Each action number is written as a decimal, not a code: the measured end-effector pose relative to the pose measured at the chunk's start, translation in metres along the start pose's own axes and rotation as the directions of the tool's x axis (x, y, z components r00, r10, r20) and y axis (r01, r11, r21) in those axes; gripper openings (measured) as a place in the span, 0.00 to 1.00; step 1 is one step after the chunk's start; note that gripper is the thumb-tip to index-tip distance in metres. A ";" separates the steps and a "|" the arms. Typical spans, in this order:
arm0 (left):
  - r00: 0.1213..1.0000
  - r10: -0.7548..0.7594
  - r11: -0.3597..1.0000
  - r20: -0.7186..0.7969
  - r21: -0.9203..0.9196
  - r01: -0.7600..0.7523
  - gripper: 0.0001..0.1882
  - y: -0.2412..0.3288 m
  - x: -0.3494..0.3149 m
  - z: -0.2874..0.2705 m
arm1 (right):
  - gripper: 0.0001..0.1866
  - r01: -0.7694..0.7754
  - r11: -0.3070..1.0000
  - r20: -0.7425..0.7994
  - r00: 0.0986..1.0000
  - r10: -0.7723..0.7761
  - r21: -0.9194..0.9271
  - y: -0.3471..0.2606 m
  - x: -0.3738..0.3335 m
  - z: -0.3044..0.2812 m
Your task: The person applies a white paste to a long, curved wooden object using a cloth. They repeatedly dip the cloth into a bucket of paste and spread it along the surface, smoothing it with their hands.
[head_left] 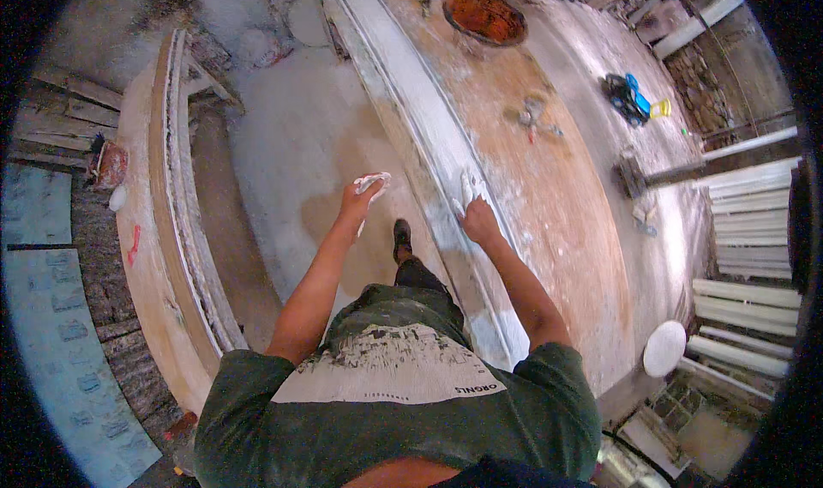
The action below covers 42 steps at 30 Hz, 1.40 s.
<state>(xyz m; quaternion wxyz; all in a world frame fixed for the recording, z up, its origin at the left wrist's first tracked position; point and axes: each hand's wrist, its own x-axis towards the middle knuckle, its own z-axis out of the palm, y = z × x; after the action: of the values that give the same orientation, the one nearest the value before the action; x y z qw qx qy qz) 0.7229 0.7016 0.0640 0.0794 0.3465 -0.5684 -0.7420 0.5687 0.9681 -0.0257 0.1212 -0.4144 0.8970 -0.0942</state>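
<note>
My left hand [355, 203] is raised over the floor, left of the workbench. Its fingers are closed round a crumpled white rag [374, 180] with reddish marks, and part of it shows below the hand. My right hand [482, 220] is closed on a small white-coated piece [469, 184], whose kind I cannot make out. That piece rests against a long white plaster molding [416, 85], which runs along the near-left edge of the wooden workbench [566, 205]. White smears lie on the wood beside the molding.
On the bench are a round basin [485, 19] with an orange-brown inside and some whitened tools [533, 121]. Farther right lies a black and blue object [630, 99]. A second bench [147, 222] with a long strip stands left. A white disc [664, 348] is at lower right.
</note>
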 end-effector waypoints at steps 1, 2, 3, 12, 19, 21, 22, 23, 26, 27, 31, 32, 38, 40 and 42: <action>0.999 -0.042 0.996 -0.024 -0.075 0.040 0.17 0.011 0.019 -0.005 | 0.18 -0.010 1.000 0.004 1.000 0.010 0.007 -0.003 0.028 -0.004; 0.998 -0.050 0.992 -0.031 -0.116 0.046 0.18 0.014 0.042 -0.010 | 0.19 0.134 0.991 -0.088 0.987 -0.136 -0.022 -0.004 0.054 -0.004; 0.997 -0.053 0.987 -0.047 -0.153 0.046 0.19 0.011 0.068 -0.019 | 0.19 0.146 0.988 -0.085 0.985 -0.149 -0.045 -0.006 0.084 -0.009; 0.986 -0.118 0.970 -0.121 -0.228 0.088 0.20 0.109 0.222 -0.113 | 0.22 0.158 0.985 -0.156 0.974 -0.166 -0.063 -0.050 0.318 -0.005; 0.995 0.021 0.932 -0.100 -0.357 -0.056 0.20 0.156 0.392 -0.216 | 0.23 0.141 0.989 -0.112 0.983 -0.146 -0.053 -0.080 0.522 -0.020; 0.994 0.037 0.929 -0.105 -0.363 -0.073 0.20 0.176 0.436 -0.248 | 0.23 0.183 0.978 -0.215 0.955 -0.202 -0.104 -0.082 0.582 -0.021; 0.994 0.040 0.921 -0.100 -0.382 -0.076 0.20 0.186 0.458 -0.261 | 0.23 0.202 0.970 -0.253 0.939 -0.232 -0.137 -0.082 0.606 -0.023; 0.994 0.044 0.913 -0.098 -0.400 -0.079 0.20 0.195 0.477 -0.275 | 0.21 0.163 0.980 -0.175 0.968 -0.181 -0.114 -0.086 0.629 -0.022; 0.998 0.004 0.935 -0.067 -0.354 -0.028 0.20 0.225 0.537 -0.304 | 0.18 0.142 0.975 -0.160 0.973 -0.169 -0.171 -0.070 0.713 -0.024; 0.996 -0.002 0.931 -0.089 -0.364 -0.030 0.19 0.238 0.549 -0.316 | 0.18 0.114 0.984 -0.161 0.978 -0.136 -0.140 -0.085 0.736 -0.026; 0.995 -0.023 0.933 -0.095 -0.360 -0.012 0.19 0.276 0.612 -0.357 | 0.21 0.075 0.990 -0.061 0.995 -0.083 -0.119 -0.114 0.838 -0.037; 0.995 -0.027 0.933 -0.092 -0.359 -0.008 0.19 0.276 0.630 -0.365 | 0.21 0.105 0.983 -0.067 0.991 -0.116 -0.151 -0.119 0.863 -0.035; 0.984 -0.073 0.914 -0.163 -0.406 0.001 0.19 0.302 0.725 -0.397 | 0.23 0.090 0.992 -0.157 0.982 -0.103 -0.091 -0.150 1.030 -0.057; 0.972 -0.126 0.902 -0.197 -0.431 0.030 0.19 0.310 0.754 -0.412 | 0.21 0.099 0.993 -0.162 0.981 -0.107 -0.062 -0.164 1.088 -0.066; 0.956 -0.180 0.906 -0.231 -0.419 0.070 0.19 0.323 0.773 -0.431 | 0.19 0.106 0.994 -0.186 0.976 -0.110 -0.033 -0.184 1.139 -0.074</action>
<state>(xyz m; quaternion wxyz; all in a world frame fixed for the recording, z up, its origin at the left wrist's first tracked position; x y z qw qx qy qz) 0.3165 -0.1441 -0.0224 0.1764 0.4541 -0.3627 -0.7944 -0.0343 -0.0171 -0.0646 0.0263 -0.4532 0.8816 -0.1290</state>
